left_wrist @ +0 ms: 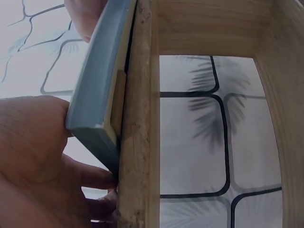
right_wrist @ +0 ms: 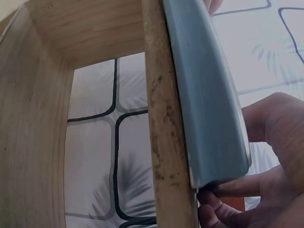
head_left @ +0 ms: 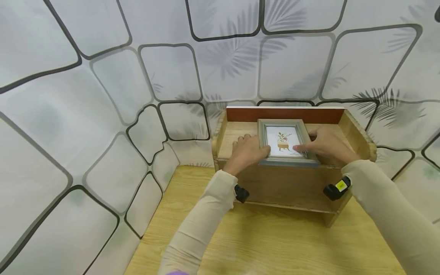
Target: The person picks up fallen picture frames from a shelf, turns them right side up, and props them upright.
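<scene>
Closest to me, two arms in cream long sleeves (head_left: pixel 203 221) reach forward over a pale yellow wood-grain worktop (head_left: pixel 275 244), and a small purple patch (head_left: pixel 177 273) peeks in beside the left one. A black wrist-worn device (head_left: pixel 241 194) sits at the left cuff; a second black device with a yellow label (head_left: pixel 335 190) sits at the right.

On the worktop stands a light-brown wooden shelf unit (head_left: pixel 285 191) with rough, worn edges, its lower bay open through to the wall. On its top board, up against the front edge, lies a silvery blue-grey rectangular picture frame (head_left: pixel 288 159), face up, showing a white print of a plant in an orange-brown pot on legs.

The person's left hand (head_left: pixel 245 152) has its grip around the frame's left side: the thumb lies on the rim, the fingers reach down past the end to the board. The right hand (head_left: pixel 324 145) has a narrow grip on the right side, thumb over the print, fingers tucked by the frame's underside.

Behind the frame rises the unit's reddish-brown back strip (head_left: pixel 285 114), edged in white along the top. Farthest off, pale grey-white wallpaper (head_left: pixel 230 84) carries rounded dark outlines and shadowy fern leaves.
</scene>
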The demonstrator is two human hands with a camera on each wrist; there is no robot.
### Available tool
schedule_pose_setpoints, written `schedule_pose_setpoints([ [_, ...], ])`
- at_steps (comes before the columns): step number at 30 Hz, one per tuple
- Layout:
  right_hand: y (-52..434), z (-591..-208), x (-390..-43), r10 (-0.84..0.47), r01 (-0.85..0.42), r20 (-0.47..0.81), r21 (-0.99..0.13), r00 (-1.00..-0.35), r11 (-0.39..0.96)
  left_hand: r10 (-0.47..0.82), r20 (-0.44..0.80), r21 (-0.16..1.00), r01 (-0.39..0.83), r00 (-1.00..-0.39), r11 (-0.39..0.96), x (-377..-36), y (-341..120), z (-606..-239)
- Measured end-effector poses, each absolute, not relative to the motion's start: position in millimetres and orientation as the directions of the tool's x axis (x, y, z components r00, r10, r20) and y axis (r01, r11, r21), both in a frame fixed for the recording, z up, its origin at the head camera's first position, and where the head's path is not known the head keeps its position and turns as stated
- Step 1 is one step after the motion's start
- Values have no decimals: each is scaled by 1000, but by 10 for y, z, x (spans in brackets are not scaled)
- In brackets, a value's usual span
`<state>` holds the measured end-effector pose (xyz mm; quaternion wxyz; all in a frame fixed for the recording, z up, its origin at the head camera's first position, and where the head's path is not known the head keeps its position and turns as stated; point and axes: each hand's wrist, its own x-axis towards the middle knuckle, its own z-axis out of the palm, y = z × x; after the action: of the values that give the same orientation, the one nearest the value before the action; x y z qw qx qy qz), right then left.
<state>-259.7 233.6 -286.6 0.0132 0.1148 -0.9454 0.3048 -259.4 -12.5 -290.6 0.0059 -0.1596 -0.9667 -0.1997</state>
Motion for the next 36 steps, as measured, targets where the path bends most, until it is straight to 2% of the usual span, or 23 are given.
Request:
schedule_pose_setpoints([
  [4, 2329, -2848, -2569, -213, -232, 103, -602, -971, 764, 312, 100, 398, 325, -945, 858, -2602, -104, -2904],
  [8, 2328, -2798, -2548, -192, -235, 135, -565, -972, 791, 318, 122, 421, 339, -940, 842, -2611, -97, -2871],
  [11, 2326, -2742, -2544, -154, -195, 121, -534, -981, 822, 321, 140, 423, 349, -937, 836, -2616, -92, -2830],
  [15, 2300, -2653, -2540, -105, -139, 92, -553, -990, 821, 316, 178, 414, 362, -932, 835, -2631, -84, -2770],
  [21, 2259, -2547, -2523, -44, -146, 186, -582, -982, 800, 285, 245, 422, 367, -927, 829, -2629, -66, -2667],
  [29, 2199, -2486, -2510, 28, -163, 321, -553, -947, 817, 250, 288, 442, 360, -924, 822, -2614, -24, -2586],
  [36, 2162, -2447, -2537, 140, -126, 386, -588, -912, 799, 219, 372, 428, 376, -902, 822, -2639, 21, -2565],
])
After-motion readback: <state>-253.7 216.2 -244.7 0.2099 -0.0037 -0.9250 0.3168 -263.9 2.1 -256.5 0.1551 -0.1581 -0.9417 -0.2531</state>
